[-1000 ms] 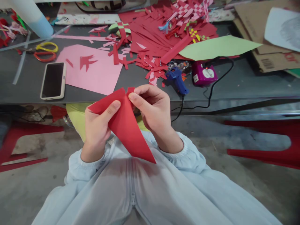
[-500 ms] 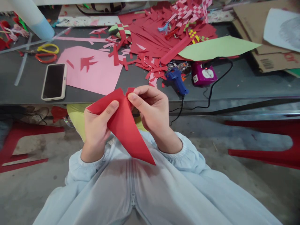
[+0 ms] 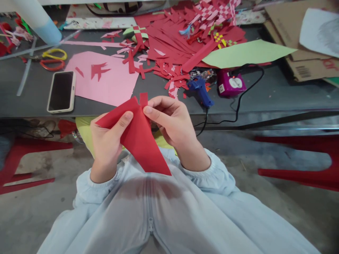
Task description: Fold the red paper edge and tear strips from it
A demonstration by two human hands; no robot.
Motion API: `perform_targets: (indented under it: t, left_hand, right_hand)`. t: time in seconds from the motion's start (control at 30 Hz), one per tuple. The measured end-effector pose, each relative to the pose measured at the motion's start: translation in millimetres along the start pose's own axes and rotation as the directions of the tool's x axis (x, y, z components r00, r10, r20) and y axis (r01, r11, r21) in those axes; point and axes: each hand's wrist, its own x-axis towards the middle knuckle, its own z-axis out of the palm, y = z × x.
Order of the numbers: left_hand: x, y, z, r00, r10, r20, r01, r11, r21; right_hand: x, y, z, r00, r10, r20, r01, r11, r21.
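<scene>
A folded sheet of red paper [image 3: 143, 146] is held between both hands above my lap, just off the table's front edge. My left hand [image 3: 108, 141] is closed on its left part, thumb pressed flat on the front and the fingers hidden behind. My right hand [image 3: 172, 121] pinches the paper near its top, thumb against curled fingers. A short red tab [image 3: 143, 99] sticks up there, with a small gap between it and the left part. The lower end of the paper hangs down toward the zip of the pale jacket.
On the dark table [image 3: 97, 106] lie a phone [image 3: 61, 91], scissors [image 3: 54, 59], a pink sheet [image 3: 106, 77], a heap of red paper pieces [image 3: 169, 38], a blue glue gun [image 3: 200, 91] with its cable, a purple box [image 3: 231, 83] and a light green sheet [image 3: 249, 53]. Cardboard [image 3: 304, 67] sits right.
The red tab at the top now stands higher and straighter. The paper's lower end has shifted up and slightly left. Both hands keep their hold.
</scene>
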Motion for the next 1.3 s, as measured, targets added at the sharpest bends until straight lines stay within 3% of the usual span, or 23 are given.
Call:
perform_targets:
  t: [0.4,0.6,0.73,0.97,1.3]
  left_hand:
    - [-2,0,1.6,0.998,0.006,-0.059,-0.005,1.000,0.009]
    - [-1,1,1.0,0.999,0.024,-0.045,-0.022,0.999,0.028]
    - [-1,3,1.7,0.998,0.027,-0.053,-0.024,0.998,0.061]
    - [0,-3,1.2,0.995,0.050,-0.082,-0.045,0.997,0.060]
    - [-2,-2,3.5,0.995,-0.011,-0.101,0.012,1.000,0.005]
  right_hand:
    - [-4,3,8,0.990,-0.093,-0.103,0.090,0.995,-0.031]
    - [-3,0,0,0.999,0.033,0.030,-0.034,0.999,0.018]
    - [-1,1,-2,0.998,0.051,0.049,-0.052,0.998,0.027]
    - [0,8,1,1.000,0.005,0.006,-0.005,0.999,0.034]
    - [0,11,5,0.994,-0.090,-0.064,0.096,0.992,0.085]
